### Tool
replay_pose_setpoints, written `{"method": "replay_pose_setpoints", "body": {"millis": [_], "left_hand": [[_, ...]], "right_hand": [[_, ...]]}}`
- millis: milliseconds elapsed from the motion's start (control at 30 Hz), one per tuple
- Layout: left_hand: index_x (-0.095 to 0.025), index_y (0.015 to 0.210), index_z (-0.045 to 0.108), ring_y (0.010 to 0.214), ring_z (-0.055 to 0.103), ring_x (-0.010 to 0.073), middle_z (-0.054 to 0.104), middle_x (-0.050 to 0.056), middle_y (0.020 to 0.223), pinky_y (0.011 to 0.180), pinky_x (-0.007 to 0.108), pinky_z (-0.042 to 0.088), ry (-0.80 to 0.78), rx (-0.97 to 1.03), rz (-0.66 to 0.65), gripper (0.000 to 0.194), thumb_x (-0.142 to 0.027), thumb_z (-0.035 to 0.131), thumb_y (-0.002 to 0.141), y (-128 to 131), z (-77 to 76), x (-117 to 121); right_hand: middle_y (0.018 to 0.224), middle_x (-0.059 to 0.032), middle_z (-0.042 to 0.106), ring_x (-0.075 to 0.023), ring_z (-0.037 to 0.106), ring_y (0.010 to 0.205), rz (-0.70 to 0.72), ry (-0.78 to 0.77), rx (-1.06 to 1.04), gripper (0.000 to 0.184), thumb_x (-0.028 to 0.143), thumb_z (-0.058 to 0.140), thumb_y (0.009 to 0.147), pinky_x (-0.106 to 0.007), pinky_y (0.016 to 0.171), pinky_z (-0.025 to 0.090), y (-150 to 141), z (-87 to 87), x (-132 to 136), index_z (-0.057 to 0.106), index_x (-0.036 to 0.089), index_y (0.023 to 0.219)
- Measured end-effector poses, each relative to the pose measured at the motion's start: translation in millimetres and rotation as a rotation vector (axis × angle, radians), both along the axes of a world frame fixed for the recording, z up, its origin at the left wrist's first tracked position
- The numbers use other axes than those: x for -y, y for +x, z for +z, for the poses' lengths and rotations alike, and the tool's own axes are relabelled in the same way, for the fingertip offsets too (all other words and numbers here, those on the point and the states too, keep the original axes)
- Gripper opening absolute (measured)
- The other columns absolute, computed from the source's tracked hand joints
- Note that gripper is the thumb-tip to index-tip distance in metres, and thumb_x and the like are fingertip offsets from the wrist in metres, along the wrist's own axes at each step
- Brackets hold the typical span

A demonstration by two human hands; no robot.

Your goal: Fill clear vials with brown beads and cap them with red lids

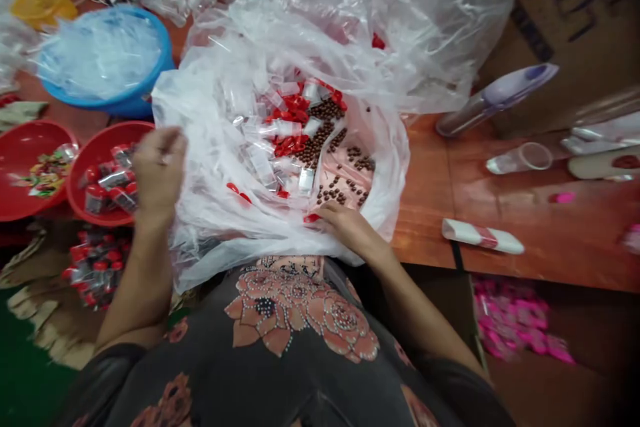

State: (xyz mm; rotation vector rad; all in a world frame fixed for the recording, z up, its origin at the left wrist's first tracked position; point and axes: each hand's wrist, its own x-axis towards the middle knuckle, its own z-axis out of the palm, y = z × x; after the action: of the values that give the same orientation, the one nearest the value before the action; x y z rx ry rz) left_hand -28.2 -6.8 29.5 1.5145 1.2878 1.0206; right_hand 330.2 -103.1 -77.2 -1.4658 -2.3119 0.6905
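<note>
head view: left hand (159,170) bunched over the plastic bag (210,113), right hand (345,227) spread on its rim.

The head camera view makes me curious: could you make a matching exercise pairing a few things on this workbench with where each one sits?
Things:
1. Blue plastic basin
2. Red plastic bowl
3. Round brown beads
4. White-and-red tube

Places:
A. Lying on the orange-brown wooden tabletop
B. Filled with clear plastic film
C. Holding small red-capped bottles
D. Loose inside a large clear plastic bag, near the right hand

Pairs: 1-B, 2-C, 3-D, 4-A.
</note>
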Motion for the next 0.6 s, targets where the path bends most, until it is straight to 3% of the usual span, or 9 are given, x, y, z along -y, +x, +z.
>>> {"method": "replay_pose_setpoints", "body": {"millis": [33,67,200,267,367,500,600], "left_hand": [[-0.028,0.107,0.072,0.112,0.056,0.0261,0.071,-0.001,0.088,0.083,0.036,0.045,0.125,-0.106,0.039,0.028,-0.047,0.057,0.094,22.5,-12.1,3.0],[-0.026,0.104,0.072,0.103,0.060,0.0239,0.071,-0.001,0.094,0.088,0.037,0.046,0.211,-0.204,-0.009,0.023,-0.042,0.061,0.092,47.1,-24.2,6.7],[-0.019,0.099,0.072,0.092,0.063,0.0195,0.069,0.007,0.096,0.087,0.036,0.050,0.286,-0.453,-0.587,0.018,-0.020,0.056,0.093,132.4,-65.1,20.9],[-0.017,0.098,0.073,0.092,0.063,0.0204,0.069,0.008,0.093,0.085,0.034,0.051,0.293,-0.567,-0.721,0.020,-0.013,0.054,0.092,152.6,-78.2,18.4],[-0.015,0.101,0.073,0.093,0.064,0.0207,0.068,0.009,0.094,0.086,0.033,0.051,0.271,-0.700,-0.613,0.023,-0.010,0.053,0.091,158.2,-85.5,-7.9],[-0.017,0.112,0.072,0.097,0.064,0.0208,0.067,0.010,0.106,0.087,0.031,0.050,0.257,-0.840,-0.347,0.032,-0.009,0.049,0.092,159.8,-74.6,-60.9],[-0.018,0.106,0.074,0.099,0.065,0.0227,0.070,0.010,0.104,0.085,0.030,0.048,0.216,-0.961,-0.397,0.030,-0.012,0.049,0.091,174.6,-64.2,-82.5]], "right_hand": [[0.106,-0.0072,0.070,-0.0205,0.068,0.087,0.009,-0.018,0.044,0.027,0.023,0.065,0.090,-0.031,0.071,0.053,-6.1,-0.3,0.3,0.069,0.025,0.117],[0.108,-0.0083,0.069,-0.0213,0.068,0.087,0.021,-0.040,0.090,0.027,0.025,0.065,0.091,-0.031,0.070,0.052,-11.2,-0.6,0.2,0.068,0.024,0.118],[0.108,-0.0071,0.067,-0.0197,0.067,0.092,0.010,-0.117,0.109,0.019,0.028,0.064,0.093,-0.029,0.075,0.051,-15.3,0.1,0.4,0.067,0.022,0.110],[0.107,-0.0064,0.066,-0.0185,0.067,0.092,-0.028,-0.148,0.074,0.017,0.030,0.064,0.093,-0.028,0.078,0.050,-8.2,1.5,3.3,0.066,0.020,0.108],[0.107,-0.0059,0.065,-0.0188,0.067,0.091,-0.038,-0.180,0.101,0.020,0.032,0.062,0.094,-0.028,0.077,0.050,4.6,3.0,8.0,0.065,0.022,0.112],[0.103,-0.0065,0.065,-0.0194,0.066,0.087,-0.059,-0.139,0.091,0.016,0.031,0.058,0.097,-0.030,0.075,0.050,8.7,7.6,1.7,0.068,0.023,0.105],[0.100,-0.0068,0.067,-0.0200,0.065,0.094,-0.158,-0.046,-0.182,0.019,0.031,0.052,0.099,-0.032,0.082,0.051,-3.0,17.4,-10.6,0.067,0.022,0.104]]}}
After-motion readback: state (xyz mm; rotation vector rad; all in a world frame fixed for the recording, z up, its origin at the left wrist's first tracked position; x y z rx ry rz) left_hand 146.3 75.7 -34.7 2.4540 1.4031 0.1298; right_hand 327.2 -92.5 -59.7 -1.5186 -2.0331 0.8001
